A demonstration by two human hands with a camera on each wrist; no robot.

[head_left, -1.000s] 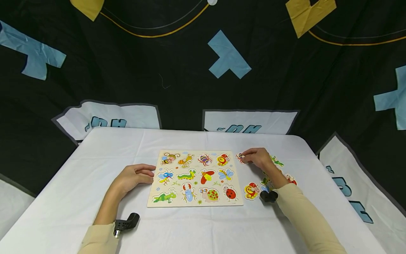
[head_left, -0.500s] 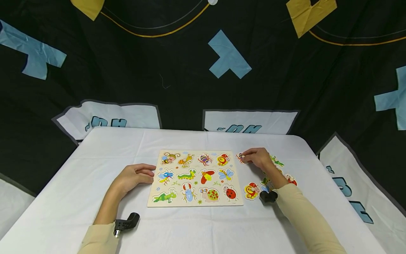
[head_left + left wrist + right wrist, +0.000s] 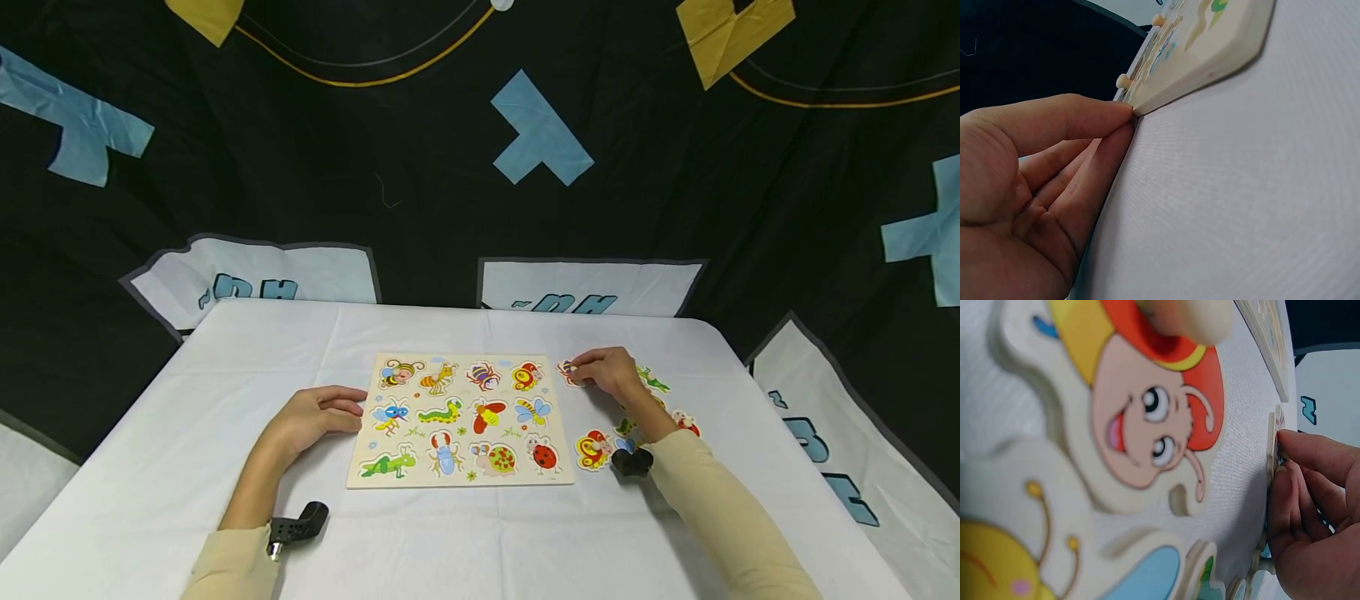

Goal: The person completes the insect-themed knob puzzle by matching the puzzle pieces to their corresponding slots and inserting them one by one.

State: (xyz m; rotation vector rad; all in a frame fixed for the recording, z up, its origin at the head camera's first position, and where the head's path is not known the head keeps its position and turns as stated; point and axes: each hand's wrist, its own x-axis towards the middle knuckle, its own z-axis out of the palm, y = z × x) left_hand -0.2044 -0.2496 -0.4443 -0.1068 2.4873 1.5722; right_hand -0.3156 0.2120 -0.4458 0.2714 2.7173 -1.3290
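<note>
A wooden puzzle board (image 3: pixel 360 477) printed with colourful insects lies flat on the white table. My left hand (image 3: pixel 315 423) is at its left edge; in the left wrist view the thumb (image 3: pixel 1085 115) and forefinger tips meet there, touching the edge. Just right of the board, my right hand (image 3: pixel 611 372) pinches a spider puzzle piece (image 3: pixel 565 372). Fingers cover part of that piece. In the right wrist view the thumb and fingers (image 3: pixel 1325 459) close on it, and its face is seen edge-on. A red-and-yellow butterfly piece (image 3: pixel 1141 431) with a wooden knob fills the foreground.
Several other puzzle pieces lie under and beside the right forearm, among them a green one (image 3: pixel 652 380), a red one (image 3: pixel 686 422) and a blue-winged one (image 3: pixel 1154 575). Wooden knobs (image 3: pixel 1124 81) stand up along the board. A black curtain (image 3: pixel 315 167) hangs behind the table.
</note>
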